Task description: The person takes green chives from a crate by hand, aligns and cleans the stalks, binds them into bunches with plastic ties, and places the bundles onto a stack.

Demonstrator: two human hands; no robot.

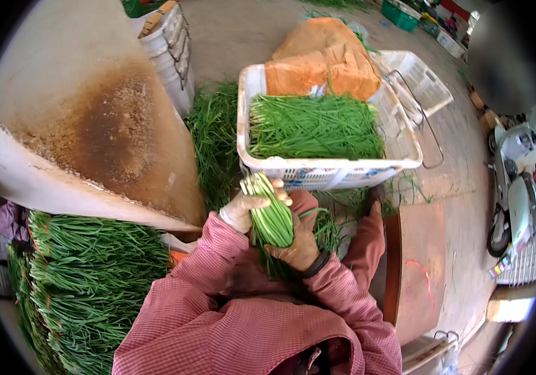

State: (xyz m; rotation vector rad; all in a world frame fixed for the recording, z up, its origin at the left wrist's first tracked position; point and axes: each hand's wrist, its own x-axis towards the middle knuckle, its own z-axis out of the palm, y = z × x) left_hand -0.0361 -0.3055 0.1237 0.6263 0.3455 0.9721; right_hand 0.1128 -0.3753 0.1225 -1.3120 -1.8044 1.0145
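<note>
Looking down past a person's pink checked sleeves, you see a bundle of green stalks (272, 219) held in both hands above the lap, just short of a white plastic crate (330, 164). The left hand (243, 209) grips the pale cut ends, thumb on the near side and fingertips around the far side, seemingly to keep them even. The right hand (299, 247) is wrapped around the bundle lower down, probably so the leafy part stays together. More greens (318, 128) lie in the crate, within easy reach; an orange cloth (324, 59) drapes its far edge, perhaps as a cover.
</note>
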